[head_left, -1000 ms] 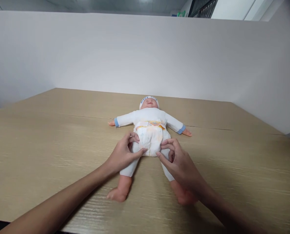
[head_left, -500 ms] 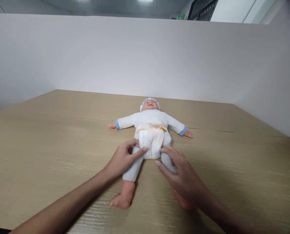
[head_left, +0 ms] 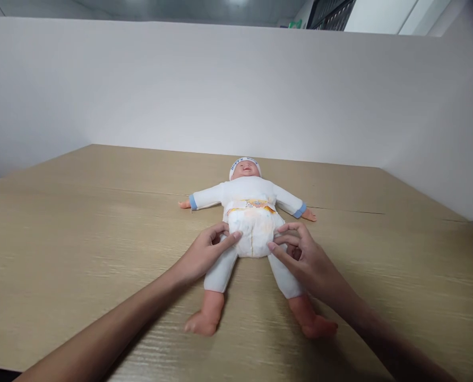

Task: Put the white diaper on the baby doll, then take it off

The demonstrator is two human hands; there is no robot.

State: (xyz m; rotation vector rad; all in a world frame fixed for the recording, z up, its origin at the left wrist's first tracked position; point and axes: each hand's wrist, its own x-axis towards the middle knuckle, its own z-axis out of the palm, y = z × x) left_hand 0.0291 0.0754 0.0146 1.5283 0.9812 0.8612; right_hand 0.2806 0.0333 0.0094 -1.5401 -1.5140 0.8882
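Observation:
A baby doll (head_left: 249, 187) in white clothes with blue cuffs lies on its back, its feet toward me. Around its hips is a white diaper (head_left: 256, 225) with an orange-and-yellow patterned waistband. My left hand (head_left: 210, 246) is closed on the diaper's left leg edge, thumb on top and fingertips partly hidden beneath. On the other side, my right hand (head_left: 306, 257) pinches the right leg edge, its thumb near the crotch and its fingers curled by the hip. Both doll legs are spread and show bare feet.
The doll rests on a wide wooden table (head_left: 101, 228) with a thin seam across it. A white partition (head_left: 228, 90) rises behind the far edge and continues along the right side.
My right hand has moved up and outward from the doll's inner thigh to the diaper's right edge, uncovering the doll's right-side leg and foot. My left hand keeps its place at the left edge.

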